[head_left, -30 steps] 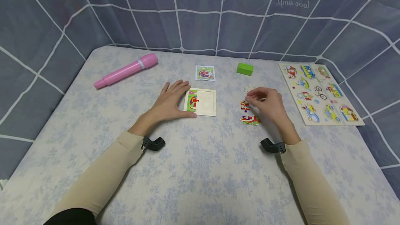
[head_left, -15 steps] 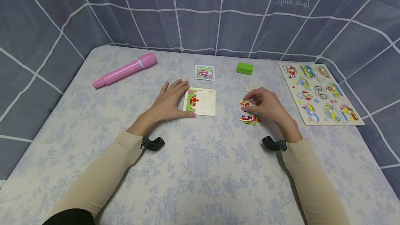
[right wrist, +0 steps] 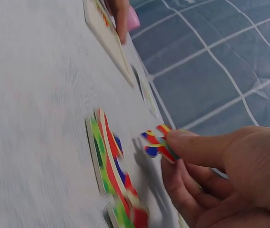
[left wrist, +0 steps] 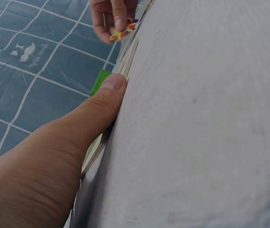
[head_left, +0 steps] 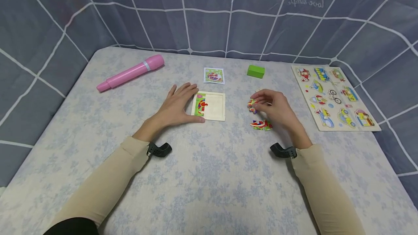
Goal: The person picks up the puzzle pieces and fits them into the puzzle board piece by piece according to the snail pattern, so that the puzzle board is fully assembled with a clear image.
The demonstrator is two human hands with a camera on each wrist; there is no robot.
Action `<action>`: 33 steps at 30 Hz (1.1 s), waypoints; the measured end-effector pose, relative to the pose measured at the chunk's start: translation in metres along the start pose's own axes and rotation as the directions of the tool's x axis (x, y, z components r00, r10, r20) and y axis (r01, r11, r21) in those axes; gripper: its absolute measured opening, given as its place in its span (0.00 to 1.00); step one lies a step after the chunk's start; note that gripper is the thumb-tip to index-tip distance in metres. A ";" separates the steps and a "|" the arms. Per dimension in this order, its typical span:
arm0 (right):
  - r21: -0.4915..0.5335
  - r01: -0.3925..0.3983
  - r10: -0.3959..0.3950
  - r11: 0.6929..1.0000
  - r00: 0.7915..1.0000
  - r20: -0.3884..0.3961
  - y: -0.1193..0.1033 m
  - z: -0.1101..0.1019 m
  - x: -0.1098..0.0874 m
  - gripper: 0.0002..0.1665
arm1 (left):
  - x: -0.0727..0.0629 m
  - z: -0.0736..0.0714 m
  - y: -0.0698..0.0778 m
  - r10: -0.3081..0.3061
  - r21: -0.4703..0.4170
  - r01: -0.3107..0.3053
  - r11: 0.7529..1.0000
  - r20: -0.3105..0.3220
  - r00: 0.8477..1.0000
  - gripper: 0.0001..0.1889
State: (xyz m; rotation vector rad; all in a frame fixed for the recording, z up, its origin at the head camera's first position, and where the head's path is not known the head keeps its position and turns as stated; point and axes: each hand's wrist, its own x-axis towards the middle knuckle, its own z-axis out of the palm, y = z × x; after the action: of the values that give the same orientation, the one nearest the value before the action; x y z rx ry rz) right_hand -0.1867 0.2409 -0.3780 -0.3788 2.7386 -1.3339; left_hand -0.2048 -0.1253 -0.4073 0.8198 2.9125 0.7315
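Over the left edge of a small square puzzle tray (head_left: 216,108) lies my left hand (head_left: 176,107), its fingers straight and spread. Its thumb (left wrist: 101,99) presses along the near rim. A strip of green and red puzzle pieces (head_left: 200,105) fills the tray's left part; the rest is bare. My right hand (head_left: 275,106) pinches a red, blue and yellow jigsaw piece (right wrist: 159,145) between thumb and fingertips, held above the table in the right wrist view. Just nearer me, several loose jigsaw pieces (head_left: 261,125) lie together. Another pale piece is mostly hidden behind the right hand.
A picture card (head_left: 214,75) lies behind the tray, with a green block (head_left: 255,71) to its right. At the back left is a pink pen-shaped object (head_left: 132,73). A wooden vehicle puzzle board (head_left: 335,98) lies at the right edge.
The right hand has pinched the red jigsaw piece from the table, raised it and shifted it slightly left. The left hand and tray stay put.
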 end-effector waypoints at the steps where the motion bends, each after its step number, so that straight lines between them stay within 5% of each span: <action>1: 0.035 -0.005 0.005 0.999 1.000 -0.004 -0.002 0.002 0.001 0.14 | 0.000 0.000 0.000 0.000 0.000 0.000 1.000 -0.001 1.000 0.62; 11: 0.176 -0.021 0.022 0.984 1.000 -0.007 -0.023 0.036 0.017 0.16 | -0.001 0.001 -0.002 -0.003 0.002 0.003 1.000 0.001 1.000 0.62; 33: 0.114 0.034 -0.036 0.993 0.999 0.023 -0.066 0.099 0.051 0.10 | 0.000 -0.001 0.000 -0.005 0.008 0.005 1.000 0.012 1.000 0.61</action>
State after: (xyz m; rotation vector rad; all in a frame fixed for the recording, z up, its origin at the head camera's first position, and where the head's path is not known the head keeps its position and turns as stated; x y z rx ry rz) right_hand -0.2069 0.1129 -0.3857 -0.4338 2.6326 -1.4747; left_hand -0.2052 -0.1257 -0.4062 0.8149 2.9077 0.7130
